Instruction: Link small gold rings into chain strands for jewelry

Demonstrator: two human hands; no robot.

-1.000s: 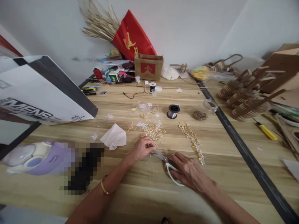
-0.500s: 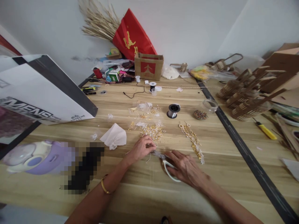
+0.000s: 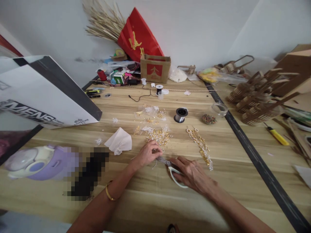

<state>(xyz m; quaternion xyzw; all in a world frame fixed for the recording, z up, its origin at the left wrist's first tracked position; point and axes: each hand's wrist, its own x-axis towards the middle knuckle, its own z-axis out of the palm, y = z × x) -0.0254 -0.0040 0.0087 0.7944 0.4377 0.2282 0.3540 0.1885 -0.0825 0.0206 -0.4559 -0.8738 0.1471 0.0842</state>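
A pair of white-handled scissors is in my right hand, its fingers wrapped round the handles. The blades point left, with their tips by the fingers of my left hand. That hand is closed in a pinch; whatever is between thumb and finger is too small to make out. Just beyond it lies a heap of small gold and silver beads. A short piece of thin chain rests on the wood below the blades. To the right, several gold and silver chains lie together.
Behind the beads stands a wire spool; right of it are a bag of mixed beads and a glass jar. A tissue lies left. Small woven baskets and a yellow-handled tool are at the right.
Both hands stay almost in place, the scissors still beside the left fingertips. The whole view has shifted very slightly.
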